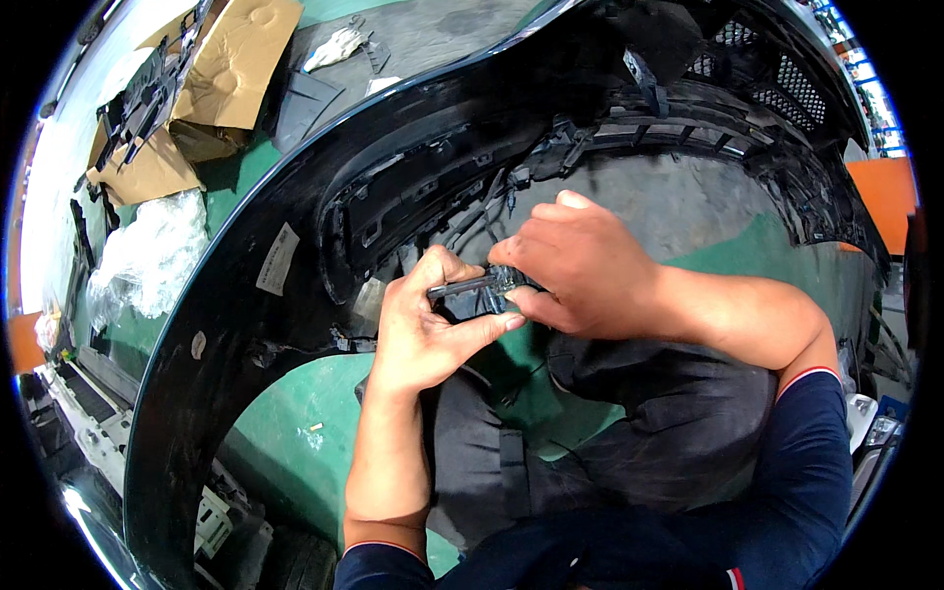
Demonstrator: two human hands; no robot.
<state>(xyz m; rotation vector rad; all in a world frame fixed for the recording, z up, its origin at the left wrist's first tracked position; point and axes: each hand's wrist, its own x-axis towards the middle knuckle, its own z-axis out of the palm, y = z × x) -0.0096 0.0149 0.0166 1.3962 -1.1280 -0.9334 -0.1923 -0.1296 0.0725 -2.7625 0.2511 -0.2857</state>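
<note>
Small black part: in the head view, it is held up between the two hands, in front of the dark trousers and inside the curve of the big black bumper.
Left hand: the part is gripped, with the bent pointer finger on the far side and the thumb on the near side.
Right hand: the right end of the part is pinched by thumb and fingers.
Long side: it is pointed across, from hand to hand, with the right end tipped a bit away from the body.
Nearer hand: neither, as the part is touched by both.
Hard to see: the right end is mostly covered by fingers; whether it is joined to anything cannot be told. The bumper is cut off at the lower left.
</note>
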